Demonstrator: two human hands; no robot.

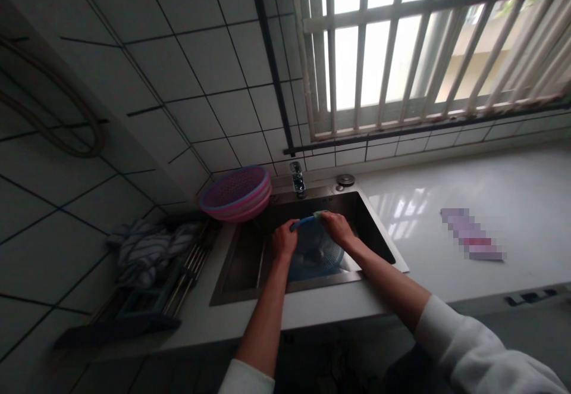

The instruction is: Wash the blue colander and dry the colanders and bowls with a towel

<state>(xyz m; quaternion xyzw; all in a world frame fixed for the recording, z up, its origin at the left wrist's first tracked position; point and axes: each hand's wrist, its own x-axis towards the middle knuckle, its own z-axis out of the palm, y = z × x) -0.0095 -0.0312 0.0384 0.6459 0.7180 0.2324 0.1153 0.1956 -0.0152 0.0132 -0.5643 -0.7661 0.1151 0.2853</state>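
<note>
Over the steel sink (379, 236), both of my hands grip a blue plastic colander (314, 254). My left hand (284, 240) is closed on its rim at the left. My right hand (338, 227) is closed on the rim at the top, near a small greenish object I cannot make out. The colander tilts inside the basin, below the faucet (297, 178).
Stacked pink and purple colanders (236, 193) sit at the sink's left corner. A striped cloth (149, 248) lies on a dish rack (178, 281) further left. A white counter (491, 203) stretches right, with a blurred flat item (471, 234). A barred window (423, 43) is above.
</note>
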